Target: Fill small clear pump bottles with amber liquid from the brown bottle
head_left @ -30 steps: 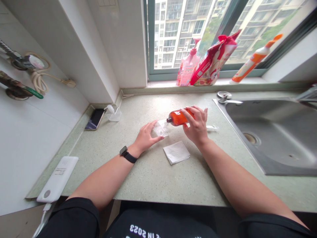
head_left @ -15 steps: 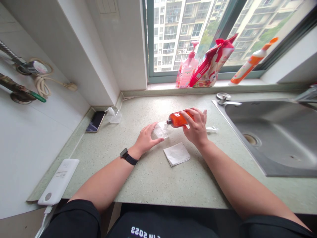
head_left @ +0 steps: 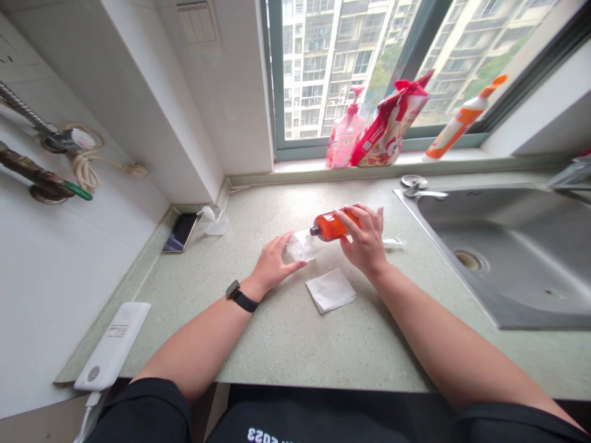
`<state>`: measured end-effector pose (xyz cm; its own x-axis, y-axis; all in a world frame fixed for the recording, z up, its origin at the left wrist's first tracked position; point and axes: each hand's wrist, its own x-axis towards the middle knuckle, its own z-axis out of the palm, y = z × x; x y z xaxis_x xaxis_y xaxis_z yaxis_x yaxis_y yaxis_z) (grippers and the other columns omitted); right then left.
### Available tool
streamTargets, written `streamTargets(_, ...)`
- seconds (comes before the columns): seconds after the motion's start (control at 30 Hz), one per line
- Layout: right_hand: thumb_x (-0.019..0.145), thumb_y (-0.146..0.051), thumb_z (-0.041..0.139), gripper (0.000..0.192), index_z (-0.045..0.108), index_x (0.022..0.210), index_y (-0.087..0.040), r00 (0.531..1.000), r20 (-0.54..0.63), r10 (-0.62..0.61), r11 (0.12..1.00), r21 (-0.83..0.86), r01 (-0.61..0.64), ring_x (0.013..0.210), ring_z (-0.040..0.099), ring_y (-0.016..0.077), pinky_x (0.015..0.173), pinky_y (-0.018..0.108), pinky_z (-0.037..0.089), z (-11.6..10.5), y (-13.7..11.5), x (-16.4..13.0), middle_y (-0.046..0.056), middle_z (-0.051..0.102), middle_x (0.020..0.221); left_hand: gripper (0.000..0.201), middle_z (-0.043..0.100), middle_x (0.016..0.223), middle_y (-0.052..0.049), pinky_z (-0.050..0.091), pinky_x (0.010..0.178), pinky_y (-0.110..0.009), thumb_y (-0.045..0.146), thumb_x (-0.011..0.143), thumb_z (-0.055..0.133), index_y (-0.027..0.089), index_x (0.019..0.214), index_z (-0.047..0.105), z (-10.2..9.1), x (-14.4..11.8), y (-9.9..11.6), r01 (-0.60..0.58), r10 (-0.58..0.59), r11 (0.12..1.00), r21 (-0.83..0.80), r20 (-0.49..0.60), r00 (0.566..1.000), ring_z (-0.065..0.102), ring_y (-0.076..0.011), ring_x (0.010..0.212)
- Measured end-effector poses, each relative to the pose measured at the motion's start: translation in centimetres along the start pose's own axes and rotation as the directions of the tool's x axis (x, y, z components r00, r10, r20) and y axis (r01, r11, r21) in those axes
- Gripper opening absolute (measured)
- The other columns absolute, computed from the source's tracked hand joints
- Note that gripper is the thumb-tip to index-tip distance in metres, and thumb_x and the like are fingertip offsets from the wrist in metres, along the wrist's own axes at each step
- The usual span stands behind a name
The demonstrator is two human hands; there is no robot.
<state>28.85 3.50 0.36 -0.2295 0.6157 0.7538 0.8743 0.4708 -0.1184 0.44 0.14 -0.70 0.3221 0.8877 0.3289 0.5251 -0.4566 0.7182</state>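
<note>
Orange bottle (head_left: 330,225) lies near-horizontal in right hand (head_left: 366,241), fingers wrapped around it, neck aimed into clear cup (head_left: 301,245). Left hand (head_left: 272,263) fingers curl against cup, steadying it mid-counter, folded tissue (head_left: 330,290) just beside toward front edge.

Bright, even daylight from the window (head_left: 369,67) ahead, soft shadows under the arms on the countertop (head_left: 286,332), mild sheen on the steel sink (head_left: 521,246), sharp centre, wide-angle bending and stretching at frame edges.

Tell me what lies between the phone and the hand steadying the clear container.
In the head view, a small clear box beside the phone, then bare countertop up to the left hand.
</note>
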Motion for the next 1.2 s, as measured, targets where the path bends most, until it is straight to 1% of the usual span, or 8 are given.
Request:
streamTargets(0.23,0.082,-0.002,0.065,0.097,0.040,0.163,-0.049,1.000,-0.001,0.007,1.000,0.010,-0.007,0.146,0.051,0.0371,0.131,0.078,0.021,0.07,0.01,-0.07,0.005,0.060,0.147,0.083,0.068,0.144,-0.012,0.052,0.117,-0.058,0.059,0.088,0.085,0.029,0.158,0.051,0.02,0.05,-0.09,-0.006,0.006,1.000,0.003,-0.001,1.000,0.065,-0.0345,0.133)
streamTargets(0.47,0.083,-0.002,0.064,0.095,0.040,0.163,-0.048,1.000,-0.009,-0.004,1.000,0.001,0.004,0.147,0.051,0.0370,0.130,0.078,0.021,0.02,-0.03,-0.02,0.006,0.061,0.145,0.083,0.067,0.145,-0.012,0.052,0.117,-0.058,0.060,0.088,0.084,0.028,0.157,0.051,0.01,0.06,-0.06,-0.004,0.004,1.000,-0.004,0.003,1.000,0.065,-0.0346,0.133)
streamTargets(0.63,0.084,-0.003,0.064,0.095,0.039,0.164,-0.048,1.000,-0.007,-0.011,1.000,0.001,0.011,0.147,0.050,0.0372,0.130,0.078,0.022,-0.03,-0.06,0.03,0.006,0.061,0.146,0.083,0.067,0.146,-0.012,0.052,0.117,-0.060,0.060,0.089,0.084,0.029,0.158,0.051,0.01,0.06,-0.09,0.002,-0.002,1.000,-0.006,0.008,1.000,0.065,-0.0347,0.133)
streamTargets(0.83,0.084,-0.003,0.063,0.092,0.042,0.162,-0.047,1.000,0.007,0.011,1.000,-0.002,-0.011,0.147,0.051,0.0377,0.130,0.079,0.022,0.02,-0.11,0.04,0.006,0.061,0.146,0.083,0.067,0.146,-0.012,0.052,0.116,-0.058,0.059,0.088,0.084,0.029,0.158,0.051,-0.02,0.03,-0.08,-0.001,0.001,1.000,0.000,0.006,1.000,0.065,-0.0347,0.133)
streamTargets(0.97,0.084,-0.003,0.063,0.089,0.045,0.160,-0.045,1.000,-0.004,0.004,1.000,-0.001,-0.004,0.147,0.050,0.0369,0.131,0.077,0.021,0.06,-0.12,0.04,0.006,0.061,0.145,0.084,0.067,0.143,-0.012,0.052,0.116,-0.058,0.060,0.088,0.085,0.028,0.158,0.051,-0.02,0.04,-0.14,-0.003,0.003,1.000,-0.002,0.003,1.000,0.065,-0.0346,0.131)
streamTargets(1.2,0.084,-0.004,0.063,0.089,0.046,0.160,-0.046,1.000,-0.001,0.015,1.000,0.007,-0.015,0.147,0.050,0.0361,0.132,0.076,0.020,0.15,-0.11,-0.01,0.005,0.062,0.146,0.084,0.067,0.144,-0.013,0.052,0.116,-0.058,0.060,0.087,0.085,0.028,0.157,0.052,0.04,0.09,-0.36,-0.009,0.009,1.000,0.005,0.001,1.000,0.066,-0.0349,0.132)
